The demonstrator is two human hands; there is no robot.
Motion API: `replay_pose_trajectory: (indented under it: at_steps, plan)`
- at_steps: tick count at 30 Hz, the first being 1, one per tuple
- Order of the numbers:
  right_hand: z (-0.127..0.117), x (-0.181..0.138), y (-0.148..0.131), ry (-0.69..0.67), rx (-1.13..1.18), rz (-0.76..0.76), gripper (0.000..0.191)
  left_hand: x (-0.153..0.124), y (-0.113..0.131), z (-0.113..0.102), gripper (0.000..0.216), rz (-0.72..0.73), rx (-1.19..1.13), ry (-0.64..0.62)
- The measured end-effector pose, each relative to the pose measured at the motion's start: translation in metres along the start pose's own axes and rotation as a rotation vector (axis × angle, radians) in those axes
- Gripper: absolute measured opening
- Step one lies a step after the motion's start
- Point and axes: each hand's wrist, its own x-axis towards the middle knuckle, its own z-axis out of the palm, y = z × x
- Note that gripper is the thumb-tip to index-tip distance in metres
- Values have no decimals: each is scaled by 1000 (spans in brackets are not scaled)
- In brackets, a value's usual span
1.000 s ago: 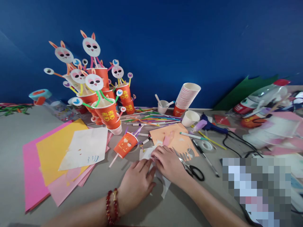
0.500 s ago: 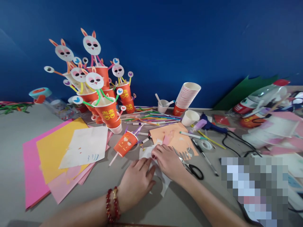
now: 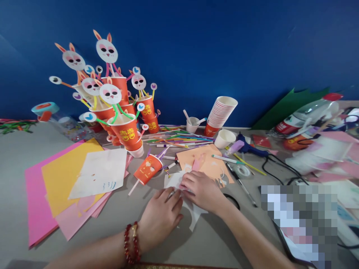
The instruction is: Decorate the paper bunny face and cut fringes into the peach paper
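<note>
My left hand (image 3: 160,218), with a red bead bracelet on the wrist, lies on a cut piece of white paper (image 3: 196,216) on the grey table, fingers stretched toward my right hand. My right hand (image 3: 202,190) rests on the same paper just beyond it, fingers bent and pinching the paper's edge where the fingertips of both hands meet. Black-handled scissors (image 3: 233,200) lie under my right hand, and only a handle loop shows. An orange paper cup (image 3: 147,169) with straws lies on its side just left of the hands. An orange sheet (image 3: 214,164) with cut-outs lies behind my right hand.
Orange cups with paper rabbit faces (image 3: 120,123) stand at the back left. There are pink, yellow and white sheets (image 3: 56,179) at left, loose straws (image 3: 179,140), a stack of cups (image 3: 222,114), a blue glue gun (image 3: 249,149), a tape roll (image 3: 242,170) and a plastic bottle (image 3: 308,116).
My right hand has shifted a little right and toward me, and it now covers the scissors' blades. My left fingers have closed in on it. The view has drifted slightly.
</note>
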Motion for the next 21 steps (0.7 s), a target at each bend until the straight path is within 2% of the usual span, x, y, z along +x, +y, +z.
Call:
replay_pose_trajectory:
  at_steps: [9, 14, 21]
  plan:
    - [5, 1, 0, 42, -172, -84, 14, 2, -1, 4, 31, 28, -23, 38]
    - [9, -1, 5, 57, -249, -146, 17, 1, -2, 6, 35, 45, 2, 64]
    - [-3, 12, 1, -81, -409, -271, 17, -1, -2, 2, 41, 60, 34, 29]
